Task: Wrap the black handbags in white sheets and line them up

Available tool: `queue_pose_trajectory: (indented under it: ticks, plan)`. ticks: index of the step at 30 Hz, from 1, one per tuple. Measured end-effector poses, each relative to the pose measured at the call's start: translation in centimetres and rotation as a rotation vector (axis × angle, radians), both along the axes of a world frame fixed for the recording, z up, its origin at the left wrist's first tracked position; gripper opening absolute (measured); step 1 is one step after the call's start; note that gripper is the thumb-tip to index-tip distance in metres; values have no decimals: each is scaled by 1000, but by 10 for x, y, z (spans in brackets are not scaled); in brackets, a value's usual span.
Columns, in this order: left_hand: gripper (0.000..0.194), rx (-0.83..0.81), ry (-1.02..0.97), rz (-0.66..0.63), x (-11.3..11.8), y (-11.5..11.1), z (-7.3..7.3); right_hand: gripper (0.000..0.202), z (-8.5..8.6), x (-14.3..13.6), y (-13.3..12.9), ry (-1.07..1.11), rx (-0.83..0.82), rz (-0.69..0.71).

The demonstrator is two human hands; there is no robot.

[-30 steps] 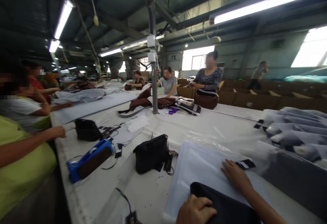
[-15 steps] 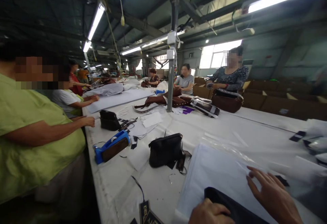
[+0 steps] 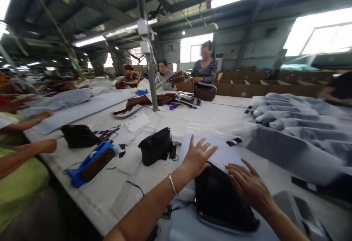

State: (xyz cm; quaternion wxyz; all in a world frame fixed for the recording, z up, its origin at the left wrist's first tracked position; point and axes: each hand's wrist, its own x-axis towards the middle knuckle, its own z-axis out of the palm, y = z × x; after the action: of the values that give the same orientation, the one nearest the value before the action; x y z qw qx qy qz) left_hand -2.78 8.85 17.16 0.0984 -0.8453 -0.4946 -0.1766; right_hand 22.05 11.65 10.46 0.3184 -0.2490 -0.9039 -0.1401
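Observation:
A black bag (image 3: 220, 200) lies in front of me on a stack of whitish translucent sheets (image 3: 189, 142). My left hand (image 3: 196, 156), with a silver bangle on the wrist, reaches across the bag's far left corner. Its fingers are spread flat over the sheets, and the thumb is near the bag's far edge. My right hand (image 3: 249, 184) lies along the bag's right side with fingers stretched out toward the far edge. Whether its thumb presses on anything is hidden. A black tag with a cord (image 3: 167, 211) sticks out left of the bag.
Another black bag (image 3: 156, 145) and a blue tape dispenser (image 3: 90, 164) stand to the left. Several wrapped bags (image 3: 297, 142) are piled at the right. A metal post (image 3: 151, 76) rises from the table. Co-workers stand left and across, one beside a brown bag (image 3: 205, 91).
The view has swung right. The black bag shows more fully before me. My left hand has left its closed hold on the bag's edge and is spread over the sheets; my right hand is beside the bag.

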Motion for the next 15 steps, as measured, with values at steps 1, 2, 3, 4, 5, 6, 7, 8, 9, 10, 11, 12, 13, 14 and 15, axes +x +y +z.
queue_pose_trajectory:
  ticks: [1,2,3,4,5,6,7,8,9,10,11,12,13,14,15]
  plan:
    - [62,-12,24,0,0,-3,1,25,0,3,-7,7,-39,-37]
    - [49,-14,42,6,0,-8,0,29,0,6,-13,11,-75,-78]
    - [37,-5,50,17,0,-14,-2,34,0,9,-18,14,-103,-123]
    - [30,5,52,23,-1,-21,-6,39,1,12,-22,13,-125,-172]
    - [26,14,45,17,-2,-29,-10,44,1,16,-26,8,-143,-222]
    - [24,14,32,1,-3,-36,-16,48,2,19,-29,-3,-156,-269]
    - [22,6,18,-22,-3,-44,-22,50,2,21,-32,-18,-166,-309]
    - [20,-8,4,-45,-3,-51,-29,51,2,23,-35,-35,-174,-337]
    - [19,-23,-7,-65,-3,-58,-35,51,0,25,-38,-48,-181,-351]
    - [19,-36,-13,-83,-3,-63,-41,50,-2,27,-40,-56,-187,-351]
    - [20,-45,-13,-99,-2,-68,-48,50,-6,28,-43,-57,-193,-339]
    - [21,-52,-11,-114,-1,-71,-54,50,-11,29,-45,-53,-200,-321]
    - [23,-57,-11,-129,1,-74,-59,51,-17,30,-47,-44,-210,-301]
    - [23,-62,-13,-142,1,-76,-65,53,-24,31,-49,-34,-222,-280]
    - [24,-66,-16,-150,2,-78,-70,55,-32,31,-52,-27,-235,-260]
